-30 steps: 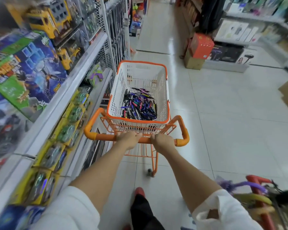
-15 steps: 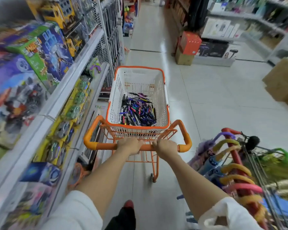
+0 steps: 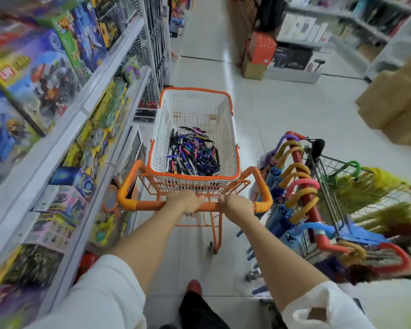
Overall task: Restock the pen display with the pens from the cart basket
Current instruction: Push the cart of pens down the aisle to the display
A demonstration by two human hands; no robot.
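Observation:
A white basket with an orange rim (image 3: 227, 129) rides on a small orange cart in the aisle ahead of me. Inside it lies a heap of several pens (image 3: 193, 154) in blue, black, purple and pink. My left hand (image 3: 184, 203) and my right hand (image 3: 236, 205) are both closed around the cart's orange handle bar (image 3: 147, 205), side by side near its middle. No pen display can be made out in this view.
Toy shelves (image 3: 64, 129) run close along the left. A wire cart of umbrellas with coloured hooked handles (image 3: 299, 186) stands tight on the right. Cardboard boxes (image 3: 394, 100) sit far right; an orange box on a brown one (image 3: 259, 55) stands ahead. Tiled aisle floor (image 3: 207, 43) stretches forward.
I have pushed the cart forward along the aisle. The umbrella cart has come up beside me on the right, and the toy boxes on the left have slid past.

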